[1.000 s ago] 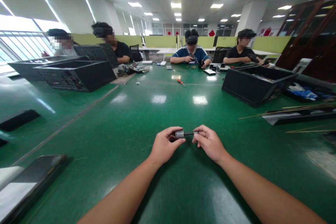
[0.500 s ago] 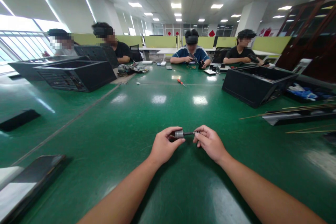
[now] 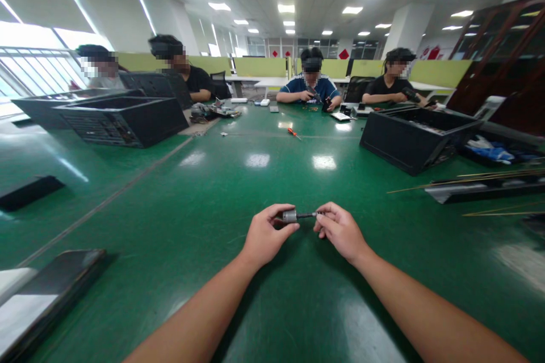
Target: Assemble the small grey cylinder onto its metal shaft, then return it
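Just above the green table (image 3: 272,283), a small grey metal cylinder with a thin dark rod (image 3: 290,216) is held level between my hands. My left hand (image 3: 266,235) grips the cylinder end between thumb and fingers. At the rod's other end, my right hand (image 3: 339,232) pinches the tip; its fingertips partly cover that end. Whether the rod and cylinder are one piece or two joined parts, I cannot tell.
Black computer cases stand at left (image 3: 128,122) and right (image 3: 417,139). An orange screwdriver (image 3: 293,133) lies ahead. A phone-like dark slab (image 3: 63,278) is near left; thin rods (image 3: 443,184) lie at right. Several people sit across the table, one in a blue shirt (image 3: 309,89).
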`<state>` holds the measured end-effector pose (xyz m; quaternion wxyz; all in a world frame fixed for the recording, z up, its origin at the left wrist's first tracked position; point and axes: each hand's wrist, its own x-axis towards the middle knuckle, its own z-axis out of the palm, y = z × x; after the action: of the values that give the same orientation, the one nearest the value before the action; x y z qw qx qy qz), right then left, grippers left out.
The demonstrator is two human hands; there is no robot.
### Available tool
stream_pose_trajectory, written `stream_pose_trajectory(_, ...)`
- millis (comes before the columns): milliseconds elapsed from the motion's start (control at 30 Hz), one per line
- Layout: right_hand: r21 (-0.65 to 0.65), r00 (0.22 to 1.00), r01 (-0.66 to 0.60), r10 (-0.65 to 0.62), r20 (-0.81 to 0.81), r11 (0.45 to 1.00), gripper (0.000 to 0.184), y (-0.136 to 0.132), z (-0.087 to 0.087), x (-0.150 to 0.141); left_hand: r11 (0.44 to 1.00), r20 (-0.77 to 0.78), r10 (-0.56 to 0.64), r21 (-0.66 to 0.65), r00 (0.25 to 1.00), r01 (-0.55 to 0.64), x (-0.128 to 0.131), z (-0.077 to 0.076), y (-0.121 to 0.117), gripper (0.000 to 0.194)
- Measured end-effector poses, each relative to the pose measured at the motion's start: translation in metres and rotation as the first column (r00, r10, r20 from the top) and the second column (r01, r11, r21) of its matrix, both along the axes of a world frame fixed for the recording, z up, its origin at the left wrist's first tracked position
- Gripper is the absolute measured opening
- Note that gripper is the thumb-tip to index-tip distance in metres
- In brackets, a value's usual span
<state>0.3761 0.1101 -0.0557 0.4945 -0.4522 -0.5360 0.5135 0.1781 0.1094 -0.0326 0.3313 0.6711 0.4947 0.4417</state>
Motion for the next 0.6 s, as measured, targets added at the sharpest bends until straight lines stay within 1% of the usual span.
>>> stream_pose_trajectory(333, -0.008, 0.999, 0.009, -0.009, -0.039, 1.0, 0.021, 0.0009, -0.0012, 0.0015, 1.0, 0.018, -0.007, 0.0, 1.0, 0.007, -0.0008, -0.0022, 0.0012, 0.036)
stream_pose_trajectory(500, -0.015, 0.998, 0.025, -0.025, -0.053, 1.0, 0.019, -0.0004, 0.0013, 0.0005, 1.0, 0.048, -0.006, -0.03, 0.999, 0.008, -0.0007, -0.001, 0.0014, 0.037)
stream_pose_trajectory(600, -0.017, 0.994, 0.092, -0.093, -0.05, 0.996, 0.021, 0.0009, 0.0013, 0.0017, 1.0, 0.044, -0.004, -0.029, 0.999, 0.006, -0.0019, -0.0001, 0.0019, 0.037)
